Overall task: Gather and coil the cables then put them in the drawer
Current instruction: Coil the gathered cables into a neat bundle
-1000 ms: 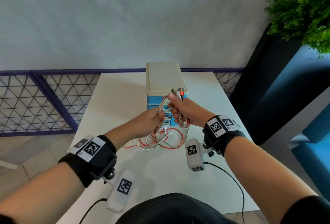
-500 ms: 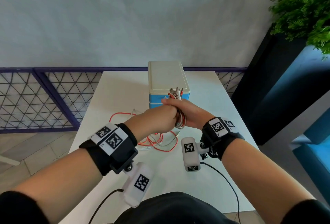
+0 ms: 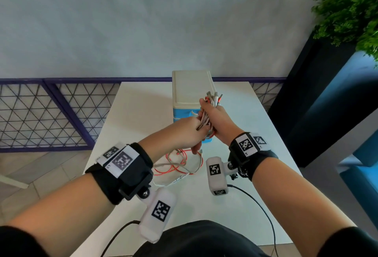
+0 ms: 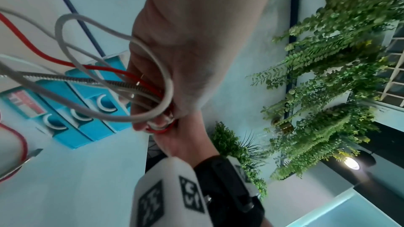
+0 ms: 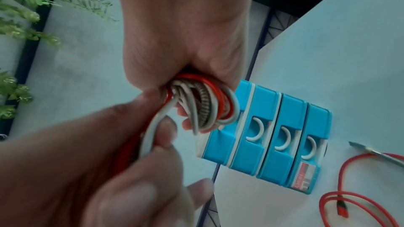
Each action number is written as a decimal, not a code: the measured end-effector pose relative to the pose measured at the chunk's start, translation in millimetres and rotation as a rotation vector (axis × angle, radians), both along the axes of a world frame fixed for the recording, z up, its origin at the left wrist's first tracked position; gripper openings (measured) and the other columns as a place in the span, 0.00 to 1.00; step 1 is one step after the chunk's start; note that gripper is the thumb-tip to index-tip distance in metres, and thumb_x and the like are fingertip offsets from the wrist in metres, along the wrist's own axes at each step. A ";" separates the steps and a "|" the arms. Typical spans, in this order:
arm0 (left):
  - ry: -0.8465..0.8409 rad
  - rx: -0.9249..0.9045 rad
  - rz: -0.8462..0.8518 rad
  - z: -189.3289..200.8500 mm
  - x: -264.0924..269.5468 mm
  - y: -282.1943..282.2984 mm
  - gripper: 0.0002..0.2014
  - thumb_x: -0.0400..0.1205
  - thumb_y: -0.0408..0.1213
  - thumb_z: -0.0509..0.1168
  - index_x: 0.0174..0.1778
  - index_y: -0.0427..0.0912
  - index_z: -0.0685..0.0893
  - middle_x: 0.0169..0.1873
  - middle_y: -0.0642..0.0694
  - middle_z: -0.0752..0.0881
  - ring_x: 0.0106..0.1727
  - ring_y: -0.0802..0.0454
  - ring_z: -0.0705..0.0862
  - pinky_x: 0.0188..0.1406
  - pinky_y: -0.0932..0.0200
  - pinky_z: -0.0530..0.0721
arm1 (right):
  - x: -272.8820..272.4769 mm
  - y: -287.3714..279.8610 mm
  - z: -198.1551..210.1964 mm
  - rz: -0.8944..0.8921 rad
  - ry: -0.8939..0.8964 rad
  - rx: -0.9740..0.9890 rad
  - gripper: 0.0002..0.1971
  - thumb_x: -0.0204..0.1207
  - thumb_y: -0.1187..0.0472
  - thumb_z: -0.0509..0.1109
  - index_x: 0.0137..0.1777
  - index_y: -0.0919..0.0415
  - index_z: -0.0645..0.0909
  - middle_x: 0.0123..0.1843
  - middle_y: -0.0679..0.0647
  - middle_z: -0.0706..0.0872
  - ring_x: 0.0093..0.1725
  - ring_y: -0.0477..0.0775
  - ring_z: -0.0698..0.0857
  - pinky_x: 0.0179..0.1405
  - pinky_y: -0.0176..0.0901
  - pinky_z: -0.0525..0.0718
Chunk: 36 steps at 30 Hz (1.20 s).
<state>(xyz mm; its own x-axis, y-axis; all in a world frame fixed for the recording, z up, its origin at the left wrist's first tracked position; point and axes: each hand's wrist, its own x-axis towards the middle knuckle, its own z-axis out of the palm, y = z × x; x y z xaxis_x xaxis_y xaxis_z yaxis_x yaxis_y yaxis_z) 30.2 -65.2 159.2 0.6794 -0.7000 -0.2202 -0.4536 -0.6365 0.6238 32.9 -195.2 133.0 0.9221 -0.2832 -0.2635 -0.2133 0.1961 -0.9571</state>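
Observation:
My right hand [image 3: 216,120] grips a bundle of red, white and braided cables [image 3: 206,117], looped round its fingers [image 5: 186,123], with the plug ends [image 3: 214,95] sticking up above the fist. My left hand [image 3: 190,132] pinches the trailing cable strands [image 5: 150,135] just below that bundle. The rest of the cables [image 3: 180,162] lie in loose loops on the white table [image 3: 143,113] under my hands. Behind them stands the blue drawer unit [image 5: 273,144] with a cream top [image 3: 191,87]; its drawers look closed.
A purple lattice railing [image 3: 51,113] runs behind and left of the table. A dark planter with green foliage [image 3: 351,9] stands at the right. Loose red cable with a plug [image 5: 341,208] lies on the table beside the drawer unit.
My left hand has swung round the right fist with the strands, adding a loop to the bundle. The loose cables on the table have drawn in shorter.

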 end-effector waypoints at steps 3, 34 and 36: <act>0.046 -0.072 0.005 -6.9 -2.3 0.4 0.18 0.88 0.44 0.48 0.42 0.37 0.77 0.26 0.42 0.84 0.25 0.53 0.79 0.34 0.57 0.75 | 4.6 3.7 3.5 -0.023 -0.039 0.140 0.12 0.83 0.53 0.66 0.41 0.59 0.74 0.33 0.54 0.83 0.36 0.51 0.89 0.35 0.43 0.85; 0.926 -0.887 0.365 -78.8 17.1 64.9 0.09 0.78 0.39 0.62 0.39 0.43 0.87 0.43 0.47 0.92 0.52 0.55 0.90 0.59 0.57 0.84 | 7.7 -29.8 26.7 -0.281 -0.179 0.345 0.21 0.81 0.47 0.67 0.30 0.54 0.65 0.17 0.46 0.62 0.13 0.43 0.63 0.13 0.32 0.65; 1.050 -1.049 0.423 -78.4 18.1 63.3 0.11 0.77 0.40 0.60 0.35 0.41 0.84 0.33 0.48 0.90 0.48 0.50 0.91 0.52 0.55 0.88 | 6.3 -30.2 21.0 -0.287 -0.176 0.359 0.21 0.81 0.47 0.67 0.30 0.54 0.66 0.17 0.46 0.63 0.14 0.43 0.63 0.13 0.32 0.65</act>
<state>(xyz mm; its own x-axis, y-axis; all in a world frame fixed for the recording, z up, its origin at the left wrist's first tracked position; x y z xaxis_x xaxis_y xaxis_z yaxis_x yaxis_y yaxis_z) 48.3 -1.9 80.8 0.7205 -0.6433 -0.2589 0.5558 0.3123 0.7705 39.3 -225.4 154.0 0.8594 -0.4525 -0.2379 0.0570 0.5473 -0.8350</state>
